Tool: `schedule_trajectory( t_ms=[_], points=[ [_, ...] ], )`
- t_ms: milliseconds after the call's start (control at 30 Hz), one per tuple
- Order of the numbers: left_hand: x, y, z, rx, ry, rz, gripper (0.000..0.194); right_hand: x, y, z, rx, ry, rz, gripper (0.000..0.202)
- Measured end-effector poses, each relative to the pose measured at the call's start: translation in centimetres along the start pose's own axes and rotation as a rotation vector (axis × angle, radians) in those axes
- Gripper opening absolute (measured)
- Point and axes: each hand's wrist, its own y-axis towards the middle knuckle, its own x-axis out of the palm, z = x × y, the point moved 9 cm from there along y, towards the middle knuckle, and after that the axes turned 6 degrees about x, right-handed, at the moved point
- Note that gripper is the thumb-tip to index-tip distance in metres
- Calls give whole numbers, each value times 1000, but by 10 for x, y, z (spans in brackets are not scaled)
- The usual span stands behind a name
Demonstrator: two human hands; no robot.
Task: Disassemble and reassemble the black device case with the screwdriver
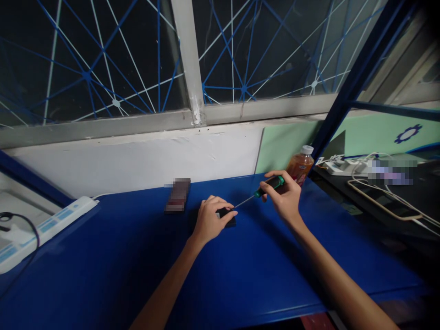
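Fingers, left hand (209,221): clamped about a small dark object (231,222), thumb on the near side, the others on the far side.
Fingers, right hand (288,198): closed round the handle of a screwdriver (271,186), held above the tabletop (220,279), to the right of the left hand.
Screwdriver: green and black handle, thin metal shaft sloping down to the left; tip at the left fingertips and the dark object; exact contact cannot be told.
Dark object: on the tabletop, middle of the scene; left part hidden under the hand.
Tabletop: blue, smooth, one piece.
Dark slab (178,195): oblong, partly blurred out; far side, left of the left hand, well apart from the screwdriver.
Bottle (302,164): upright, white cap, amber contents; just beyond the right hand.
Power strip (51,228): white with blue sections; left edge, set aslant.
Phone (385,200): lying on a black surface (388,229), far right.
Backing: white wall (223,153), green panel (287,140) to its right.
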Motion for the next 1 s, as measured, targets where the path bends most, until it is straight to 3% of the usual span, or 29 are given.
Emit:
schedule_trajectory(
  t_ms=[367, 1000],
  points=[
    [1, -1, 1, 47, 36, 11, 7, -2, 1, 2, -10, 14, 12, 20],
    [-3, -1, 11, 84, 124, 24, 17, 3, -2, 0, -5, -6, -20, 21]
  ],
)
